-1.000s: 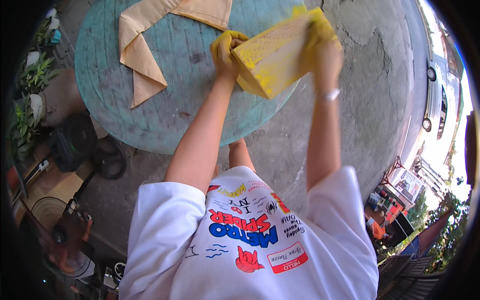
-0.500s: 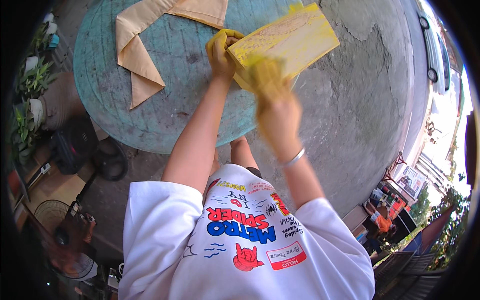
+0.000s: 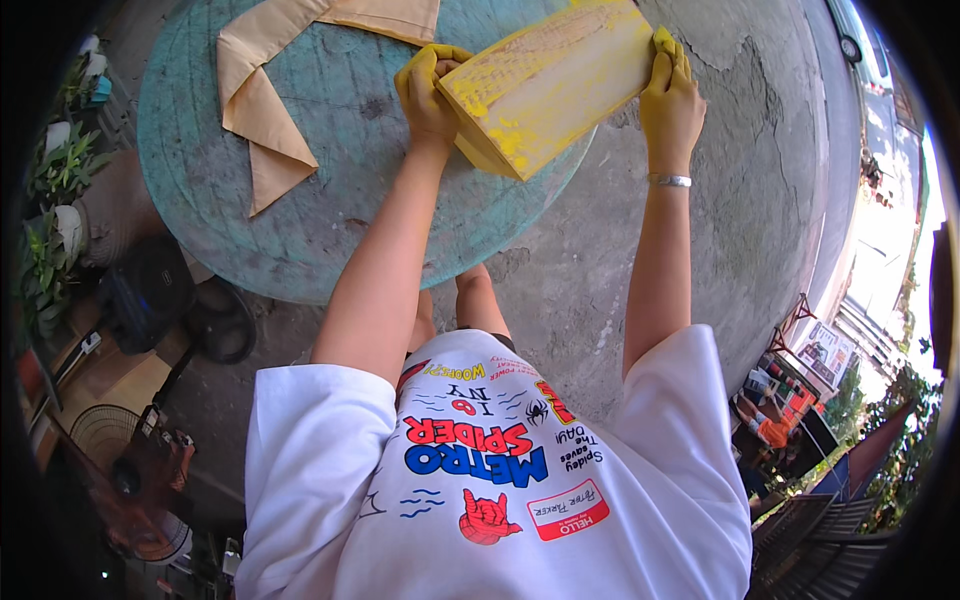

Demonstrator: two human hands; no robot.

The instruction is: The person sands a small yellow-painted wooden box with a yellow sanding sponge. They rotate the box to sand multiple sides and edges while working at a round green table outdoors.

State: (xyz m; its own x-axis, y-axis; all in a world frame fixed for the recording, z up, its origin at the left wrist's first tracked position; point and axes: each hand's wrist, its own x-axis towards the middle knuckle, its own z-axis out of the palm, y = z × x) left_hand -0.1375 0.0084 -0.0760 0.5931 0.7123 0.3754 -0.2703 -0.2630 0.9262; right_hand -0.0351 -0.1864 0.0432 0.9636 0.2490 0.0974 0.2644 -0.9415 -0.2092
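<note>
A rectangular wooden box-like block, smeared with patchy yellow paint, is held tilted over the right part of the round table. My left hand is closed on its left end, with yellow-stained fingers curled at the corner. At the block's far right end is my right hand, also yellow-stained, its fingers pinched together around a small yellow sponge-like piece. Most of that piece is hidden by the fingers. The block's underside is out of sight.
A folded tan cloth lies on the worn blue-green table. Left of the table are a black speaker, potted plants and a fan. A person in orange is at the lower right, far off.
My right hand, blurred over the block's near side before, has moved right and away to its far right end. The block has shifted slightly left and tilted, showing more of its near end.
</note>
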